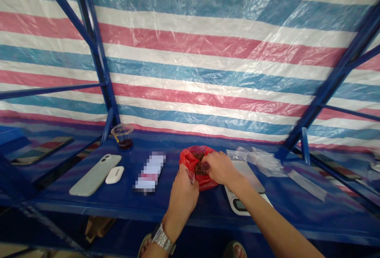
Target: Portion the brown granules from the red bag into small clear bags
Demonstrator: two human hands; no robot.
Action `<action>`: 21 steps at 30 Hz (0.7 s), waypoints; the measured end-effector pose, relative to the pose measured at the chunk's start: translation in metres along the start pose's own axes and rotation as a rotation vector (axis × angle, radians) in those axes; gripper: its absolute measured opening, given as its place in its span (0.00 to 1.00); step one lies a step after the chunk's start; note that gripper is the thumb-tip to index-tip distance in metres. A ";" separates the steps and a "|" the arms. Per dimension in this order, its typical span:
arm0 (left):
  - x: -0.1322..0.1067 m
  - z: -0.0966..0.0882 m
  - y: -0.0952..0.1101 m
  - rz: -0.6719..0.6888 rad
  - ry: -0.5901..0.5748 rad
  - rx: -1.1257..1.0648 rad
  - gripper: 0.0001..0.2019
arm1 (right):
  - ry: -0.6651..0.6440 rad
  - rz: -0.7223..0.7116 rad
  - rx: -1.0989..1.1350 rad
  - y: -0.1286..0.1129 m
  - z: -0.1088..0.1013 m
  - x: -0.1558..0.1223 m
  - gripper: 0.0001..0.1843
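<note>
A red plastic bag [184, 157] stands open on the blue shelf, with small brown pieces [199, 167] inside, too small to name. My left hand [184, 186] is at its near left side, fingers closed on a clear plastic bag [190, 175] that overlaps the red rim. From the right, my right hand [221, 167] reaches into the red bag. Its fingers are bent together down at the brown pieces, and their tips are hidden. Under my right forearm lies a white kitchen scale [237, 206] with a flat metal top, partly covered by the arm.
Clear plastic bags [264, 161] lie behind and right of the scale. To the left are a phone with a lit, blurred screen [150, 173], a white earbud case [114, 175], a pale phone [95, 175] and a plastic cup with dark liquid [124, 141]. Blue metal posts [102, 64] flank the shelf [133, 206].
</note>
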State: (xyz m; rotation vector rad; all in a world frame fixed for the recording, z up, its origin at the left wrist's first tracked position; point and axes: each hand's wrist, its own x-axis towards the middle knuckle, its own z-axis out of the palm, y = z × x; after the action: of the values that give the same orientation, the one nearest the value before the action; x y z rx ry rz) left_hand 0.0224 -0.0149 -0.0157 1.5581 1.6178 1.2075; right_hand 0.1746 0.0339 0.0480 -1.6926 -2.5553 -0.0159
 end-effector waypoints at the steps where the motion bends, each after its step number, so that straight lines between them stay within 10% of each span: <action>1: 0.001 -0.001 0.001 -0.010 0.008 -0.028 0.16 | 0.014 -0.003 -0.018 0.000 0.001 0.000 0.16; 21: 0.015 0.001 -0.016 0.089 0.029 -0.298 0.08 | 0.048 -0.056 0.815 0.024 0.037 0.000 0.17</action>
State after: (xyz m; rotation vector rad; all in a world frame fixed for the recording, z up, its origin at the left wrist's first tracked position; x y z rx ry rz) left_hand 0.0140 0.0013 -0.0275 1.4386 1.3255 1.4506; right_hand 0.1942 0.0451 0.0105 -1.2599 -2.1000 0.8377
